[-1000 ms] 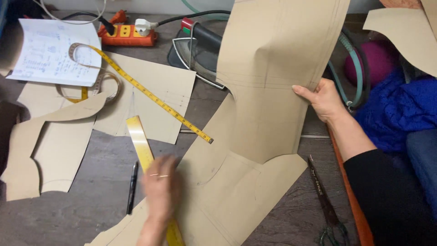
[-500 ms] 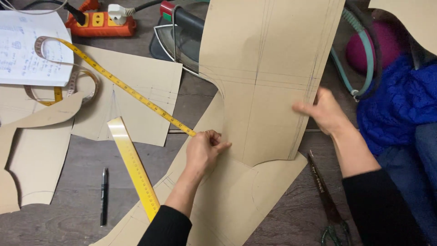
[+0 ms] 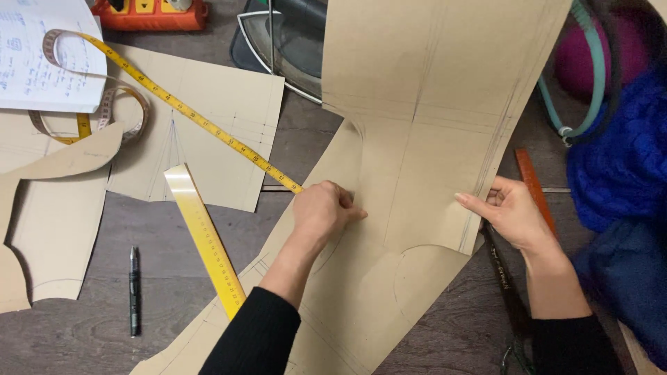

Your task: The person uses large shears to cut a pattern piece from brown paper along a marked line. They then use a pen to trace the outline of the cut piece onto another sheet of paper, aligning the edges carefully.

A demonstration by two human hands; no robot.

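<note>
On the dark wooden tabletop (image 3: pixel 83 333), centre to twelve o'clock: large tan paper pattern piece (image 3: pixel 431 125), long axis running six to twelve o'clock, wide end pointing away from the wearer, laid over a second tan pattern sheet (image 3: pixel 347 305) slanting toward seven o'clock; likely stacked so the edges could be matched. Right hand (image 3: pixel 511 212), at three o'clock of the piece: thumb and fingers closed in a pinch on its right edge, apparently steadying it. Left hand (image 3: pixel 323 208), at the left curved edge: fingers curled nearly closed, fingertips pressing the paper flat. Yellow ruler (image 3: pixel 205 239), at eight o'clock, lay diagonal, part tucked under the lower sheet. Yellow tape measure (image 3: pixel 194 118), at ten o'clock, trailed across another pattern sheet (image 3: pixel 222 153). Black pen (image 3: pixel 134 292), at eight o'clock, lay apart.
</note>
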